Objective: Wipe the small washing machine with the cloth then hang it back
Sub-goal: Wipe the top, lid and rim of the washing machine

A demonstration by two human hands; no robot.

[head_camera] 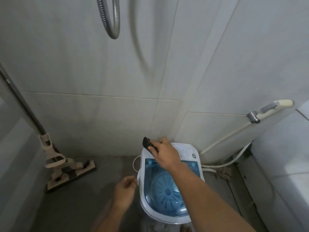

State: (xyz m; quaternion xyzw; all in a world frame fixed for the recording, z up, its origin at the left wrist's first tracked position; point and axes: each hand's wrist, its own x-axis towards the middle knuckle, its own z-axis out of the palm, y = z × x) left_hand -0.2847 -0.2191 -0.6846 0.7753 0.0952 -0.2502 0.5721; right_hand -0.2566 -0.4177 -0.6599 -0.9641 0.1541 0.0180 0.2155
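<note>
The small washing machine (189, 152) stands on the floor in the corner, white with a clear blue lid (167, 195) showing the blue pulsator inside. My right hand (165, 153) reaches over its far left corner and is shut on a small dark cloth (148, 144), which sticks out past my fingers at the machine's back edge. My left hand (124, 191) hovers just left of the machine, fingers loosely curled, holding nothing and not touching it.
A flat mop (66, 169) leans at the left wall with its head on the grey floor. A bidet sprayer (269, 109) and white hoses (224, 164) hang on the right wall. A metal shower hose (113, 19) loops above. A white fixture (284, 156) fills the right side.
</note>
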